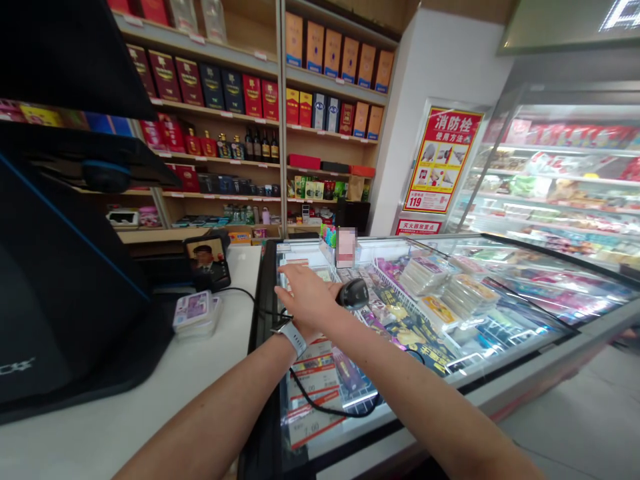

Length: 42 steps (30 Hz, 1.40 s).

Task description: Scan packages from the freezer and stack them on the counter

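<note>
My right hand (307, 293) reaches in from the right, its fingers spread and pointing left, with nothing seen in them. Under it my left hand (309, 328) crosses, mostly hidden behind the right hand and wrist; a pale-strapped watch (295, 338) is on its wrist. A black handheld scanner (354, 293) sticks out on the far side of my hands, with my left hand around its hidden handle. Both hands are over the near-left end of a glass-topped freezer (320, 457). To the left, clear packs with purple labels (194, 310) lie on the white counter (200, 387).
A phone (207, 261) leans behind the packs, beside a dark monitor and stand (55, 293). A black cable (340, 413) loops over the glass near price cards. Stacked packs (467, 297) show at the freezer's middle. Shelves of boxes and bottles (225, 113) stand behind.
</note>
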Each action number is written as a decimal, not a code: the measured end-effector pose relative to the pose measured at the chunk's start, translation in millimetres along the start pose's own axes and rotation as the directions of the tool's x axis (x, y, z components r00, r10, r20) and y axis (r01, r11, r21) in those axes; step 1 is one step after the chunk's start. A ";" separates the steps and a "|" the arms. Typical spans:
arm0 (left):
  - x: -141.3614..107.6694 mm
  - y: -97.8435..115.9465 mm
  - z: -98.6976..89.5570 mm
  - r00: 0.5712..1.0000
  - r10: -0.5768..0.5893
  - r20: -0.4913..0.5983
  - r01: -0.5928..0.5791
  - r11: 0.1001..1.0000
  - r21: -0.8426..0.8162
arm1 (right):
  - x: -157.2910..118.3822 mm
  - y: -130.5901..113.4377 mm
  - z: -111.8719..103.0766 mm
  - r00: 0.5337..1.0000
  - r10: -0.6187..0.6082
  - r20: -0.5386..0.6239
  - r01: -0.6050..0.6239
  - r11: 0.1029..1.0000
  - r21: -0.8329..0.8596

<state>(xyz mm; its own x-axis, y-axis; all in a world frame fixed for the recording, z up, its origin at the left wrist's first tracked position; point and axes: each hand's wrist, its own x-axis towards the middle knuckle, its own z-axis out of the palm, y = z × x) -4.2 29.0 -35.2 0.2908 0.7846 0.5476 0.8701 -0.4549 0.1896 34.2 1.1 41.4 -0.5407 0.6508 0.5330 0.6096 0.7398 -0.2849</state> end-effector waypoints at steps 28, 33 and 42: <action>-10.5 5.6 -31.5 0.990 0.137 -0.021 -0.138 0.987 -0.081 | 55.0 -108.3 98.8 0.768 -0.160 0.620 0.281 0.954 -0.102; -9.8 5.5 -31.3 0.990 0.140 -0.022 -0.141 0.986 -0.091 | 42.6 -98.6 87.3 0.761 -0.170 0.625 0.302 0.947 -0.109; -9.6 8.5 -33.9 0.992 0.124 0.003 -0.124 0.988 -0.096 | 24.5 -78.9 81.7 0.782 -0.286 0.554 0.449 0.875 -0.181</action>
<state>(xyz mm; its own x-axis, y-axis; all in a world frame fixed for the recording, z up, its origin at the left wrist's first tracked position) -13.1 3.4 -11.2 0.3979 0.7231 0.5647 0.7851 -0.5868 0.1982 -74.5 -27.4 11.9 -0.9183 0.3918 0.0564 0.3958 0.9084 0.1345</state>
